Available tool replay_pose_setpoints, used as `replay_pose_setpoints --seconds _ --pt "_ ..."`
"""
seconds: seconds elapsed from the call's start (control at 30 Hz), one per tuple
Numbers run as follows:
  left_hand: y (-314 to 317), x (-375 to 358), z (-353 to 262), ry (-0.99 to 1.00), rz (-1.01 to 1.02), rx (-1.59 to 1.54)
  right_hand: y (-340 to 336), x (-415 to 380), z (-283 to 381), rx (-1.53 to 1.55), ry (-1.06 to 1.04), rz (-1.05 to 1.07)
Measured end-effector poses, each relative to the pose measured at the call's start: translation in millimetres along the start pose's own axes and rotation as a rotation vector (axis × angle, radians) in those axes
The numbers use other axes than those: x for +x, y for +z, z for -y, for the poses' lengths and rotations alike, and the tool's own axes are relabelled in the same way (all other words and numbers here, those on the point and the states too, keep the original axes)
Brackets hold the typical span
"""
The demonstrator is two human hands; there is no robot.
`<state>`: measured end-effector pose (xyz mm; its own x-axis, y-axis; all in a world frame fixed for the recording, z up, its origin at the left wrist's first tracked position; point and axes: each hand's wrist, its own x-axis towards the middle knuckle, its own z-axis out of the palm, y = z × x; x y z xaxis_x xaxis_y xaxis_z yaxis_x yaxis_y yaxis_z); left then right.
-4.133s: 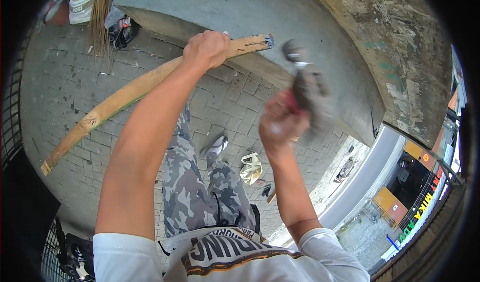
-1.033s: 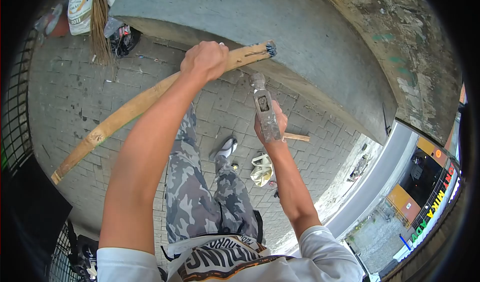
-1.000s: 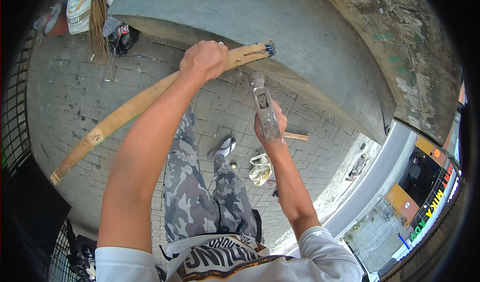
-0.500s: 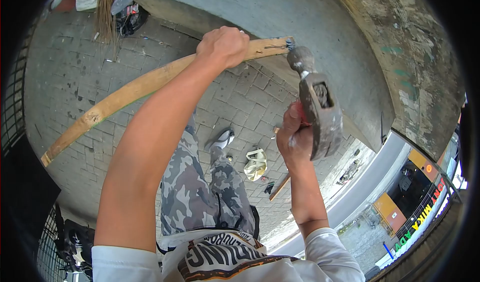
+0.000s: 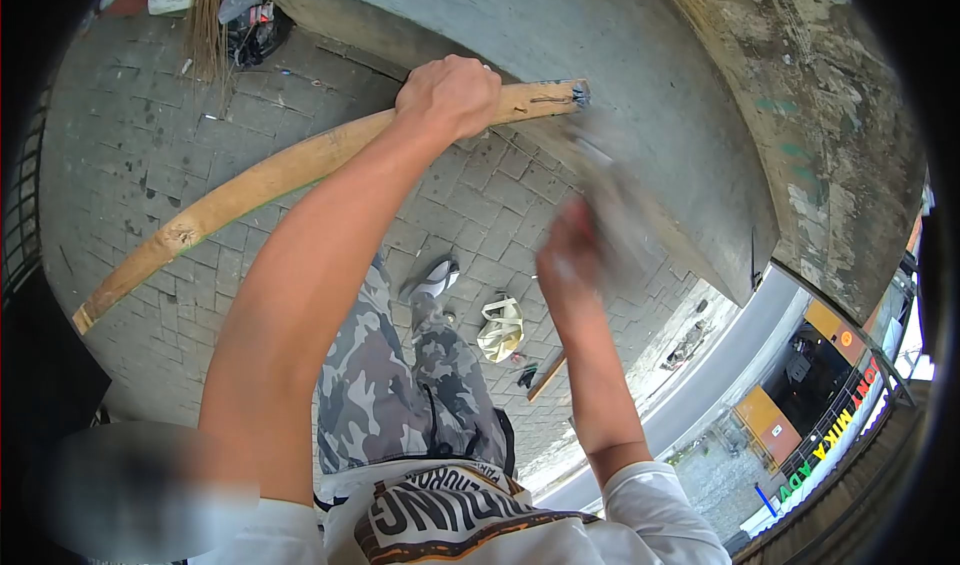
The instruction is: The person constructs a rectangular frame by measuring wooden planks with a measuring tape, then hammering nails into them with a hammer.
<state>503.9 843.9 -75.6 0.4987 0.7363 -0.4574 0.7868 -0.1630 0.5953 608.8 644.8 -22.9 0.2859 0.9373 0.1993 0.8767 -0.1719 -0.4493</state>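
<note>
My left hand (image 5: 448, 97) is wrapped around a long wooden plank (image 5: 250, 187), close to its right end. That end lies over the edge of a grey concrete ledge (image 5: 680, 115) and has a dark, split-looking tip. From there the plank runs down to the lower left over the paving. Just below and right of the plank's tip, my right hand (image 5: 568, 265) grips a hammer (image 5: 622, 200) by its red handle. The hammer's head is smeared by motion, apart from the plank's end in this view.
On the paving lie a cream bag (image 5: 500, 330) and a thin wooden strip (image 5: 547, 378), near my shoe (image 5: 437, 279). A stick broom (image 5: 208, 25) and a black plastic bag (image 5: 258, 35) are at the upper left. A weathered wall (image 5: 830, 155) rises beyond the ledge.
The hammer and my right hand have shifted slightly left, and the hammer is now blurred. My left hand and the plank have hardly moved. A blurred patch now covers the lower left.
</note>
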Motion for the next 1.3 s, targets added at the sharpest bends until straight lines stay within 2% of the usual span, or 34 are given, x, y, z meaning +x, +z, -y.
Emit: replay_pose_setpoints --seconds 0.03,0.07,0.13,0.17,0.3,0.4,0.47,0.57,0.67,0.7,0.8,0.83,0.9,0.97,1.03,1.07,1.1,1.17,1.27,1.3 --pt "1 2 1 0.0 -0.024 0.002 18 2 -6 -0.019 0.178 0.158" --pt "3 1 1 0.002 -0.033 0.005 14 -2 -2 0.009 0.177 0.144" --pt "-3 14 2 0.002 -0.078 0.035 10 15 3 0.069 0.135 0.079" --pt "0 11 2 -0.018 -0.06 0.053 -2 17 14 0.068 -0.063 -0.119" --pt "3 1 -6 -0.033 -0.01 0.063 -62 4 39 0.314 0.086 -0.121" --pt "3 -1 -4 -0.034 -0.009 0.065 -49 7 38 0.457 0.029 -0.203" --pt "-2 2 -7 -0.045 -0.027 0.06 8 4 -1 -0.023 -0.205 -0.272" --pt "-7 5 -8 -0.037 -0.069 0.069 21 5 -14 -0.01 0.168 0.109" --pt "10 -1 2 -0.026 -0.044 0.063 -19 15 19 0.073 -0.132 -0.256" --pt "5 3 0 -0.02 -0.028 0.044 -32 17 29 0.21 -0.01 -0.256" --pt "5 2 -1 -0.024 -0.011 0.015 -26 -3 22 0.398 0.097 -0.256" --pt "5 2 0 -0.028 -0.015 0.013 4 -27 -16 0.251 0.015 -0.195" --pt "0 2 -2 -0.017 -0.033 0.019 28 -20 -29 0.063 0.034 -0.007" --pt "-2 -1 -2 -0.005 -0.052 0.034 42 -4 -12 -0.024 0.25 0.236" --pt "4 10 7 -0.006 -0.137 0.031 27 10 4 0.072 0.066 -0.063" --pt "10 2 8 -0.025 -0.092 0.022 15 0 18 0.12 0.02 -0.179" --pt "7 0 6 -0.04 -0.067 0.015 -1 11 22 0.105 -0.152 -0.289" --pt "3 5 3 -0.042 -0.034 0.005 -20 2 34 0.432 0.126 -0.261" --pt "5 5 4 -0.017 -0.023 0.002 -23 1 36 0.428 0.128 -0.243" --pt "7 5 6 -0.011 -0.037 0.006 7 3 17 0.216 -0.026 -0.279"
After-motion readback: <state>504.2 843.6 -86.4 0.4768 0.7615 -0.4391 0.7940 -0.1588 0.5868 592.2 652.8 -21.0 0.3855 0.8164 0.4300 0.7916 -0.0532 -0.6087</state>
